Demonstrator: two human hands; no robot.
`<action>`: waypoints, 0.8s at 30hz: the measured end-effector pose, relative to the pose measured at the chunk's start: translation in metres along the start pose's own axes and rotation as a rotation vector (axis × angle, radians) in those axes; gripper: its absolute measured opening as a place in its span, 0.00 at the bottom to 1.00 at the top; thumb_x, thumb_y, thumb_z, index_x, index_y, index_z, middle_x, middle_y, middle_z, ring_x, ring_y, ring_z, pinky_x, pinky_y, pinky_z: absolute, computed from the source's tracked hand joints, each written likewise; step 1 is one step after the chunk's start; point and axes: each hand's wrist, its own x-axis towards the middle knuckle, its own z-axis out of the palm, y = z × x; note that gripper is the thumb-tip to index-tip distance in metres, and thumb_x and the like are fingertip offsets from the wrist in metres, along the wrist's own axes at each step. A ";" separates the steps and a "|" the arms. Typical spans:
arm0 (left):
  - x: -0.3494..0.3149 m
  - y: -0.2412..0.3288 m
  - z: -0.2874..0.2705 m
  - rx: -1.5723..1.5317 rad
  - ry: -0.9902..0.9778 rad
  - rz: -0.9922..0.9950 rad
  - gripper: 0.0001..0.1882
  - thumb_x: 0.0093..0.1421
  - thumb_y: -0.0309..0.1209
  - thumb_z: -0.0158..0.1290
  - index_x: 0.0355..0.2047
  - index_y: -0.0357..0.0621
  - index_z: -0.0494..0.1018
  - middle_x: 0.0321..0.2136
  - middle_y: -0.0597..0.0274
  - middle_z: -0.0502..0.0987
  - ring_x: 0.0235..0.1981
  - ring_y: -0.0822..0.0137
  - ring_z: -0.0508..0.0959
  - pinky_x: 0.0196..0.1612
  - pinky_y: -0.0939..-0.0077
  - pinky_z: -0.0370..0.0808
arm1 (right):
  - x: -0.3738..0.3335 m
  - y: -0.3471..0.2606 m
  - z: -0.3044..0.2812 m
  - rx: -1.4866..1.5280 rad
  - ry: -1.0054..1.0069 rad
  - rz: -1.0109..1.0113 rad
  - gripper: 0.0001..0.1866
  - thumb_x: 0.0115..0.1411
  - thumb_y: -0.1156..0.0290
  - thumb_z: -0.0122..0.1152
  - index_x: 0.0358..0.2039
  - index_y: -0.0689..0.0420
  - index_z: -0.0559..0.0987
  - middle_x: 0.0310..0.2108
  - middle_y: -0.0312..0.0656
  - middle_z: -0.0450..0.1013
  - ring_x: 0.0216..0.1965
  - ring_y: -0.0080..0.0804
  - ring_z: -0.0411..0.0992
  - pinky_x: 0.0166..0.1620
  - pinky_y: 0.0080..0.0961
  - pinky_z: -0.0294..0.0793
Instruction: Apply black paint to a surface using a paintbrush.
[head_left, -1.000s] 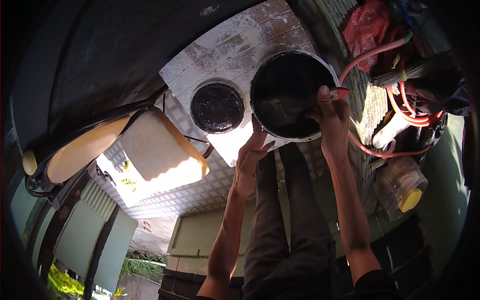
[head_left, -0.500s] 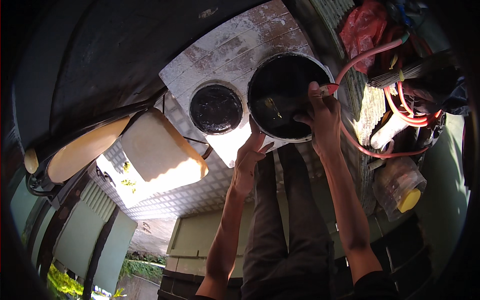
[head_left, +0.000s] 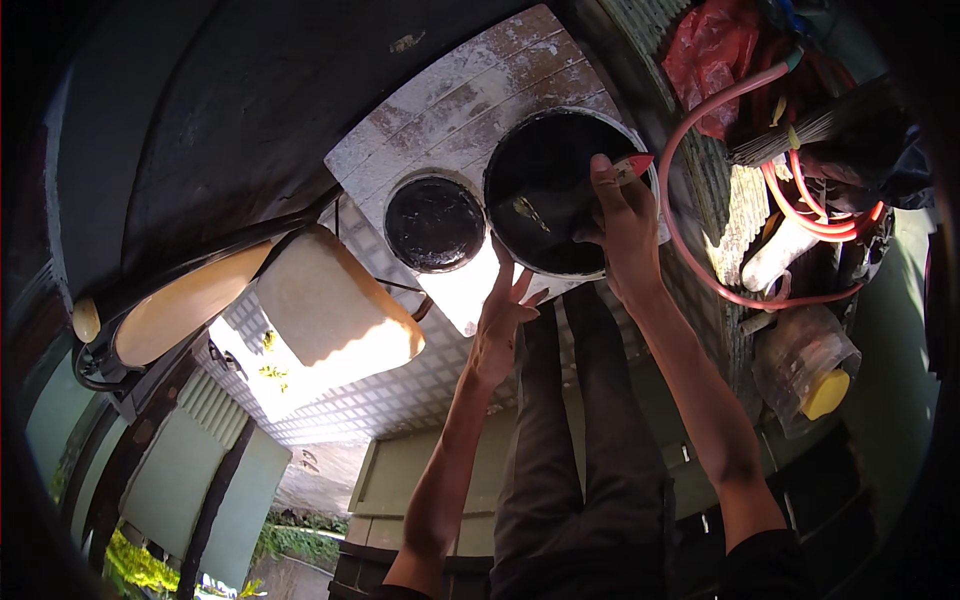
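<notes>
A large round bucket (head_left: 648,180) with a pale rim and dark inside stands on a small whitened board-topped table (head_left: 420,120). Inside it shows a bright yellowish glint. My right hand (head_left: 628,235) reaches over the rim on the right, closed around a small tool with a red end (head_left: 638,163); the tool's lower part is hidden in the dark. Against the bucket's near left side rest the fingertips of my left hand (head_left: 500,315), its fingers stretched and apart. Just left of the bucket sits a smaller round container (head_left: 434,222) with a glossy black surface.
A tan-seated chair (head_left: 335,290) stands at the left on patterned floor tiles. On the right, a pink hose (head_left: 690,262) curves past a red plastic bag (head_left: 712,60), a bundle of thin sticks (head_left: 800,140) and a clear bag with a yellow lid (head_left: 825,393).
My right hand and the red-ended tool have shifted slightly left and up over the bucket. My left hand keeps its place at the bucket's side. The whole view has turned a little.
</notes>
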 end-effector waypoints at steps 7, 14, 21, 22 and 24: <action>-0.010 0.002 -0.001 0.057 -0.027 0.043 0.46 0.55 0.32 0.42 0.69 0.46 0.29 0.70 0.57 0.34 0.69 0.47 0.45 0.65 0.51 0.53 | -0.012 -0.019 -0.019 0.025 -0.014 -0.209 0.20 0.64 0.53 0.55 0.32 0.61 0.74 0.26 0.35 0.71 0.28 0.20 0.71 0.30 0.20 0.77; -0.014 -0.006 0.017 -0.070 0.019 0.054 0.44 0.57 0.31 0.42 0.68 0.43 0.29 0.70 0.57 0.34 0.69 0.47 0.43 0.66 0.51 0.50 | -0.015 -0.013 -0.025 -0.355 -0.029 -0.437 0.19 0.62 0.58 0.60 0.24 0.61 0.72 0.16 0.33 0.63 0.21 0.18 0.59 0.25 0.22 0.59; -0.011 -0.008 0.025 -0.236 0.008 0.057 0.46 0.54 0.28 0.41 0.69 0.46 0.28 0.71 0.61 0.33 0.70 0.51 0.42 0.67 0.54 0.47 | 0.007 -0.017 -0.027 -0.370 -0.081 -0.184 0.25 0.62 0.51 0.57 0.23 0.63 0.72 0.16 0.36 0.64 0.20 0.21 0.65 0.23 0.24 0.65; -0.012 -0.008 0.024 -0.290 0.001 0.065 0.46 0.53 0.27 0.40 0.69 0.47 0.28 0.71 0.62 0.33 0.70 0.53 0.42 0.68 0.55 0.47 | 0.008 -0.016 -0.024 -0.373 -0.082 -0.184 0.25 0.62 0.51 0.57 0.23 0.63 0.72 0.16 0.36 0.64 0.20 0.21 0.65 0.23 0.24 0.65; -0.012 -0.008 0.025 -0.345 -0.007 0.073 0.46 0.52 0.25 0.39 0.69 0.47 0.28 0.71 0.63 0.33 0.70 0.55 0.42 0.68 0.56 0.46 | 0.011 -0.013 -0.020 -0.351 -0.083 -0.192 0.27 0.61 0.49 0.57 0.24 0.65 0.73 0.16 0.38 0.66 0.20 0.23 0.68 0.22 0.25 0.69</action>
